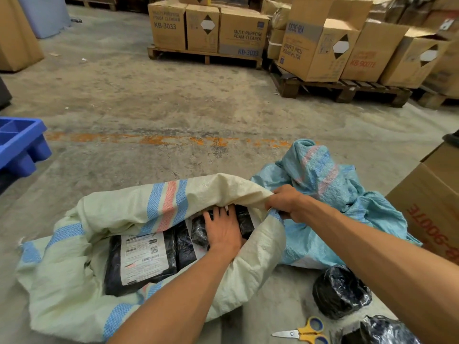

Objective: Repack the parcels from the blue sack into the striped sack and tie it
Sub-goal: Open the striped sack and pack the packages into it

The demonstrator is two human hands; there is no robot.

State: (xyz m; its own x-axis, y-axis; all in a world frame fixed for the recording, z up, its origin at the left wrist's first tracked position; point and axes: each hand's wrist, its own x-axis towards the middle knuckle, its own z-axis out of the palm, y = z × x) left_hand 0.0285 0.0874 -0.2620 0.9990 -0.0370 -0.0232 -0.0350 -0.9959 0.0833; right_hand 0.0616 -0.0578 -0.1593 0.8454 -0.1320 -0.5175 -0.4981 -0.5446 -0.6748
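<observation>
Pressing flat-fingered on a half-hidden black parcel (198,230), the left hand (224,232) works while the right hand (285,202) grips the striped sack (74,281) rim.

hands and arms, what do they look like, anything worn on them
Both forearms are bare as far as the view shows: no sleeves, gloves, watch or bands. The left hand and right hand show no rings on the visible parts. Fingernails look short and unpainted.
</observation>
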